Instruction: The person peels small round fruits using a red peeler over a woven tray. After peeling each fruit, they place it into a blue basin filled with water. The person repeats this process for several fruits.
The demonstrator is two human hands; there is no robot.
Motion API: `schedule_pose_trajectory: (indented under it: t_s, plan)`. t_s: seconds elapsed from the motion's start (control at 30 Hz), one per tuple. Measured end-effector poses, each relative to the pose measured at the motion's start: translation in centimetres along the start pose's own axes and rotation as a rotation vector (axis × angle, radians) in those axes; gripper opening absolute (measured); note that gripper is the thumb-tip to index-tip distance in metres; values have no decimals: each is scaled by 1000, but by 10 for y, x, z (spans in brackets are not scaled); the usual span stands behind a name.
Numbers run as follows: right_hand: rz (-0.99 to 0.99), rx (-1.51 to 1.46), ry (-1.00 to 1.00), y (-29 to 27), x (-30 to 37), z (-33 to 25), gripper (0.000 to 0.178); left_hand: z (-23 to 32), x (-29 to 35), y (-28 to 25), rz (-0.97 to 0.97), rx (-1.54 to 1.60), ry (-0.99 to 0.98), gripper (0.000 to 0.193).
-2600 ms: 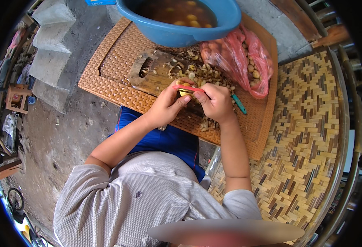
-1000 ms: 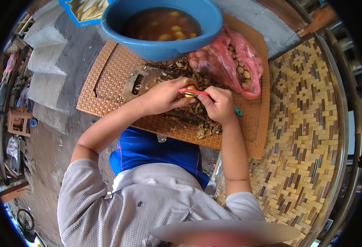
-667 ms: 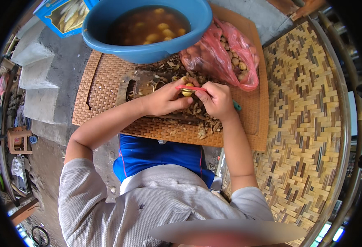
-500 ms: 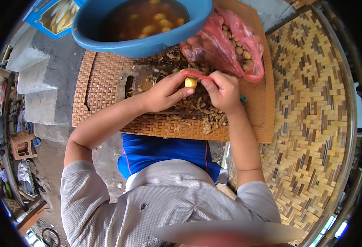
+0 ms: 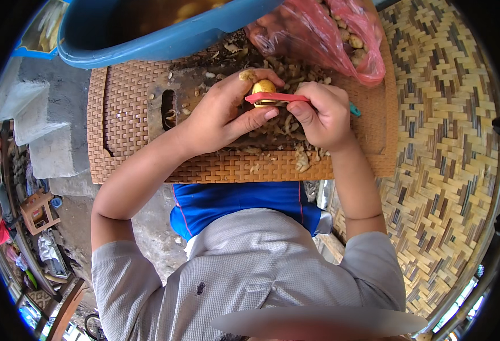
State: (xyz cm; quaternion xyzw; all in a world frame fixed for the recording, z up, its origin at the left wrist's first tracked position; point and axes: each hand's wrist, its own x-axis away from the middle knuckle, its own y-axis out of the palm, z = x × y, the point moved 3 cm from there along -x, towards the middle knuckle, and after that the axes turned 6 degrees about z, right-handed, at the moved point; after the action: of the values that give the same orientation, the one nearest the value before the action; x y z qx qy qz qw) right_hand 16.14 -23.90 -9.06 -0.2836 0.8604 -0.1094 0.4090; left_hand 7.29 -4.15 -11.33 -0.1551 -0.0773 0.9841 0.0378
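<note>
My left hand [image 5: 227,111] holds a small yellow potato [image 5: 264,87], its fingers curled round the far side and the thumb stretched below. A red peeler [image 5: 278,98] is gripped in my right hand [image 5: 322,115], its blade lying across the near part of the potato. A bit of brownish peel [image 5: 248,75] sits on my left index finger. Under both hands a board [image 5: 157,113] is strewn with potato peelings [image 5: 295,128]. What lies beneath my palms is hidden.
A blue basin [image 5: 164,45] of brownish water with peeled potatoes stands at the far left of the woven-pattern table [image 5: 125,94]. Beside it a red plastic bag [image 5: 312,40] holds unpeeled potatoes. A bamboo mat surface [image 5: 443,142] is at the right, concrete steps [image 5: 51,113] at the left.
The peeler has moved from above the potato down across its near side. The view has shifted, so the basin and bag sit higher in the picture.
</note>
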Motion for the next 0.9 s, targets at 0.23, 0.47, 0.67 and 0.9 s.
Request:
schedule_pose_trajectory:
  t_s: [0.23,0.47,0.67,0.9]
  plan:
    - [-28,-16,8,4,0,-3,34,0,4,3,-46,8,19,38]
    - [-46,27,22,3,-2,-4,32,-4,6,5,16,-36,109,38]
    - [5,-24,29,9,-2,-3,31,-4,13,9,-138,-45,-11,38]
    - [-67,-9,-27,3,0,-4,33,2,10,6,-33,-115,178,39]
